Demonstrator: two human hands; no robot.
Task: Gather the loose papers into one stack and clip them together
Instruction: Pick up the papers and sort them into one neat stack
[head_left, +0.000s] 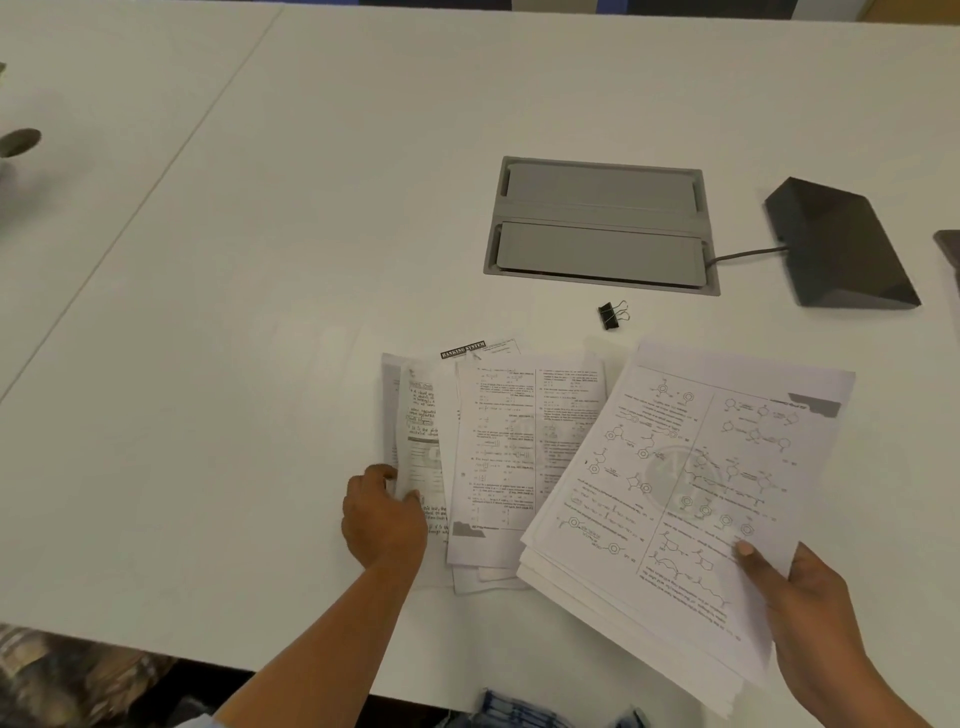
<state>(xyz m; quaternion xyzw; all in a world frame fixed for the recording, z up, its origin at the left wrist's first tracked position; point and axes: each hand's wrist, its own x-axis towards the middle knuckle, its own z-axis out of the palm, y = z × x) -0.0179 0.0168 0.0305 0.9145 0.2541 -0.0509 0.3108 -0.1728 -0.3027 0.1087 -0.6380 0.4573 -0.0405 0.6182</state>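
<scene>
Papers (498, 452) fanned between both hands; binder clip (610, 315) just beyond

One head-worn camera looks forward and steeply down from close above the white counter (260, 260), its near edge crossing the lower frame, slightly tilted.

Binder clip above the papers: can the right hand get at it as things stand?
Probably not yet. The right hand is gripping a sheaf of papers by its near corner. The binder clip lies alone on bare table beyond the spread sheets, so the path is free once that hand lets go.
</scene>
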